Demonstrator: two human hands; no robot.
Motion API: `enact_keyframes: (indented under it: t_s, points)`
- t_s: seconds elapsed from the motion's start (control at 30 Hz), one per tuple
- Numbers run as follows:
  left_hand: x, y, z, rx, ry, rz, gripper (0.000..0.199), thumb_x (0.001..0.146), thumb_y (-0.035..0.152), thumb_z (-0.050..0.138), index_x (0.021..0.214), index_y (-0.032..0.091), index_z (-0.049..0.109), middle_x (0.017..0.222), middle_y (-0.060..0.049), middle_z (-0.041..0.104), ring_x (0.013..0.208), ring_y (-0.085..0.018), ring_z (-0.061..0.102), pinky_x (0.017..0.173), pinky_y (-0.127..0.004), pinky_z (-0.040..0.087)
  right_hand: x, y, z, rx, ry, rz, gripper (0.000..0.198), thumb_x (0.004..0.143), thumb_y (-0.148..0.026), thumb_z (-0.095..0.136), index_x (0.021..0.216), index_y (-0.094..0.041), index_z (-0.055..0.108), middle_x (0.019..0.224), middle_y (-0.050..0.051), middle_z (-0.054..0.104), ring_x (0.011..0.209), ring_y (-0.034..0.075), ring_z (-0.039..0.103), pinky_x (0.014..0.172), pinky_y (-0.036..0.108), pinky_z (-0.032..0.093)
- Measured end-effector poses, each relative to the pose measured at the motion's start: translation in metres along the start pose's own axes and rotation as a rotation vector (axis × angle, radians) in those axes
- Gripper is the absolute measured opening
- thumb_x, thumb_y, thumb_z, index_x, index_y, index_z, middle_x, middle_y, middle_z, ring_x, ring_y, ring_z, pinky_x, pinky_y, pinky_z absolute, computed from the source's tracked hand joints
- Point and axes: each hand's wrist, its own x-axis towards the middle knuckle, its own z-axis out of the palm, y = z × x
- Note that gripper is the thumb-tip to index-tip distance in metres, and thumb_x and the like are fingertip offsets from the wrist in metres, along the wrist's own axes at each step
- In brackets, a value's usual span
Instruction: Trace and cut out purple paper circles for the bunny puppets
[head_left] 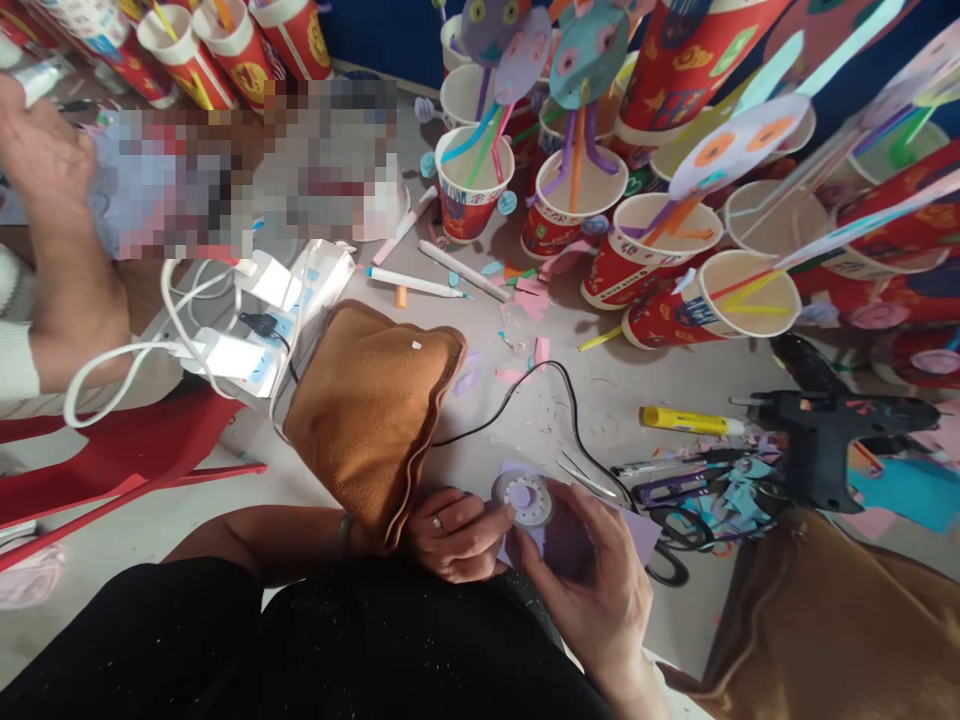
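Low in front of my body, my left hand (459, 535) and my right hand (600, 585) meet at a sheet of purple paper (637, 535). On the sheet lies a round whitish disc (534, 513) with small dark dots in a ring and a purple centre; its exact kind I cannot tell. The fingers of my left hand are curled, a ring on one, and its index fingertip presses at the disc's lower left edge. My right hand grips the paper, thumb below the disc and fingers to its right.
Red paper cups (469, 200) with straws and paper faces crowd the back right. A black glue gun (825, 440), yellow cutter (690, 420) and scissors (679, 530) lie at right. Brown cushions (367, 390) flank me. Power strips (259, 350) and another person's arm (75, 270) are left.
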Motion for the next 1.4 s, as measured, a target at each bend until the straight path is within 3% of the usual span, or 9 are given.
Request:
enact_keyframes:
  t_s: [0.33, 0.67, 1.4]
  points:
    - [-0.004, 0.004, 0.002, -0.017, 0.008, -0.027, 0.026, 0.09, 0.036, 0.061, 0.068, 0.023, 0.059, 0.108, 0.003, 0.077, 0.079, -0.014, 0.063, 0.062, -0.03, 0.048, 0.003, -0.006, -0.002, 0.035, -0.021, 0.055, 0.062, 0.08, -0.02, 0.078, 0.138, -0.02, 0.054, 0.109, 0.011, 0.073, 0.097, 0.027, 0.07, 0.083, 0.043, 0.062]
    - [-0.033, 0.013, -0.003, -0.043, -0.187, -0.015, 0.024, 0.092, 0.043, 0.06, 0.076, 0.025, 0.058, 0.108, 0.002, 0.077, 0.086, -0.018, 0.065, 0.064, -0.035, 0.047, 0.001, -0.006, -0.004, 0.06, -0.04, 0.127, 0.061, 0.081, -0.02, 0.078, 0.137, -0.023, 0.054, 0.111, 0.01, 0.073, 0.099, 0.028, 0.07, 0.083, 0.045, 0.061]
    - [-0.029, 0.007, 0.002, -0.034, -0.164, -0.019, 0.021, 0.089, 0.043, 0.055, 0.077, 0.027, 0.061, 0.103, 0.007, 0.077, 0.074, -0.013, 0.066, 0.056, -0.03, 0.048, 0.002, -0.005, -0.002, 0.022, -0.026, 0.079, 0.068, 0.08, -0.022, 0.078, 0.142, -0.022, 0.051, 0.113, 0.011, 0.073, 0.098, 0.028, 0.071, 0.082, 0.046, 0.062]
